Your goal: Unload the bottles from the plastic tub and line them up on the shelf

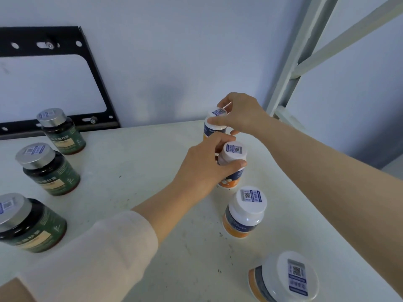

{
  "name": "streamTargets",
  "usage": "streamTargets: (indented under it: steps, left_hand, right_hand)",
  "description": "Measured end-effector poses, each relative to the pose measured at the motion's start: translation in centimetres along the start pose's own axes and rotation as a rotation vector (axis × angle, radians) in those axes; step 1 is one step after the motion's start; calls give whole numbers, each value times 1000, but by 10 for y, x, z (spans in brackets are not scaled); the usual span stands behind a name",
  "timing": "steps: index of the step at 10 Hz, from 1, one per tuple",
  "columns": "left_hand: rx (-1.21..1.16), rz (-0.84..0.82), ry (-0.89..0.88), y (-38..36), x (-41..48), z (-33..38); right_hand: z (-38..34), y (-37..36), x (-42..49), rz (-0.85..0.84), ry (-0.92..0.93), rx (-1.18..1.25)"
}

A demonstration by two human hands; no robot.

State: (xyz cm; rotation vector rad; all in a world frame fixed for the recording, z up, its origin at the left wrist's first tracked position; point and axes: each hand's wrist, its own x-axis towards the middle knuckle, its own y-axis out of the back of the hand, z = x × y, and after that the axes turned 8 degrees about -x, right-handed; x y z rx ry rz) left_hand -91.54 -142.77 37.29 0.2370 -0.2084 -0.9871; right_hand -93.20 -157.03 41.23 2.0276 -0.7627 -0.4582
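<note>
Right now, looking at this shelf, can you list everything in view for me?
Dark bottles: three, green labels and silver caps, a row on the left.
White-capped bottles: four, orange-and-blue labels, a row on the right.
Shelf: one, white and speckled, under all the bottles.
Wall: pale blue-grey, behind the shelf.
Bracket: one, black metal, on the wall at back left.
Shelf post: one, pale grey, back right.
Sleeve: one, cream, on the left forearm.
Left grip: one bare hand, round the second-farthest white-capped bottle.
Right grip: one bare hand, pinching the farthest bottle's cap.
</note>
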Motion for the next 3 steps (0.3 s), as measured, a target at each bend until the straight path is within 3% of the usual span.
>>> streamTargets:
  steps: [2,3]
  left_hand:
    - [38,11,-21,1,-5,-4]
    - [102,67,-55,10,-10,-2]
  right_hand:
    - [2,4,0,16,19,-99]
    - [-2,14,-9,105,-2,-155]
